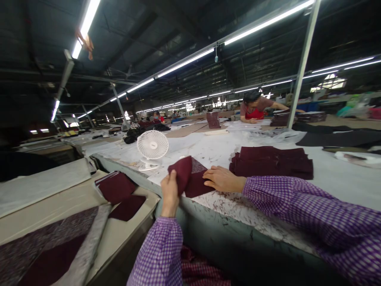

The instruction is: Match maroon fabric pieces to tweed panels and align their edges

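At the near edge of the white-covered table, my left hand [170, 192] is closed on a maroon fabric piece [182, 171], thumb on top, with the piece lifted and bent. Beneath and beside it lies another maroon panel [198, 184], with a speckled grey-purple patch [198, 166] showing behind. My right hand [222, 179] rests at that panel's right side, fingers stretched out and their tips touching the cloth. Just beyond the right wrist sits a stack of maroon fabric pieces [272, 162].
A white fan [152, 145] stands left of my hands. On the lower cream surface [133, 228] at left lie more maroon pieces [117, 188] and speckled cloth [56, 230]. Across the table a person in a red apron [254, 113] leans beside fabric stacks. A metal post [303, 65] rises at right.
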A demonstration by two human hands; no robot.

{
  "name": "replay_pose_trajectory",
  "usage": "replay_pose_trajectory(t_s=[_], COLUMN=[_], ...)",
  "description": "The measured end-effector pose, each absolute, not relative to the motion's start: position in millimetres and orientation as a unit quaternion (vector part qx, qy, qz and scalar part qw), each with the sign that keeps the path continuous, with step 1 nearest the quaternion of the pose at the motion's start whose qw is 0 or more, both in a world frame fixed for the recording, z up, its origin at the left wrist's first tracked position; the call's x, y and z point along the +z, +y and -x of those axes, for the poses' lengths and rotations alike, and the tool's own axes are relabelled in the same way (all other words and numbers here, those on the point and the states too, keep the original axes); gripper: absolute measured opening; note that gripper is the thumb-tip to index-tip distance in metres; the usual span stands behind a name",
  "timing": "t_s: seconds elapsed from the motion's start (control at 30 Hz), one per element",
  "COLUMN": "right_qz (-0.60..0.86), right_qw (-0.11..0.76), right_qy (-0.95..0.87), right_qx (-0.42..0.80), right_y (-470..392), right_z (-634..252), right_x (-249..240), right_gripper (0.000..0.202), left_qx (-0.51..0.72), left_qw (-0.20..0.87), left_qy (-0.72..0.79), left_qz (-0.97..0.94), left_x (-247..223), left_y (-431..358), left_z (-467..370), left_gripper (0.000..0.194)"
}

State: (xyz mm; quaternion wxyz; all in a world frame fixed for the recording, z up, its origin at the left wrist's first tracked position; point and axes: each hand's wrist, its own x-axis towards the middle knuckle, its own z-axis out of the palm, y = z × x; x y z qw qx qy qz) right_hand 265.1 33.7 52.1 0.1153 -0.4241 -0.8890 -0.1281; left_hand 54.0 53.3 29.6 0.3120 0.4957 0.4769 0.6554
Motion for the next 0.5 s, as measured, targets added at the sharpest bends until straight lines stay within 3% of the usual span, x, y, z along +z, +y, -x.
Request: replay_pose_trajectory(t_s=[0.07,0.17,0.33,0.4,0.5], right_qz=[0.425,0.425,0.428,0.466,0.506], right_qw=[0.108,0.1,0.148,0.21,0.244], right_qy=[-0.89,-0.892,-0.891,-0.857,-0.743], right_qx=[-0.126,-0.116,-0.042,0.068,0.364], right_y=[35,35,35,34,28], right_z=[-265,-265,-264,-264,-264], right_x=[50,51,60,68,80], right_gripper=[0.034,0.033,0.031,0.037,0.063], left_qx=[0.725,0.775,0.716,0.637,0.517], left_qw=[0.372,0.328,0.218,0.176,0.11], left_qy=[0.463,0.471,0.52,0.526,0.491], left_qz=[-0.348,-0.264,-0.411,-0.536,-0.692], left_x=[34,42,51,53,54], left_y=[57,55,36,25,5], left_z=[-27,10,4,-19,-57], left_gripper=[0.018,0.021,0.033,0.034,0.029])
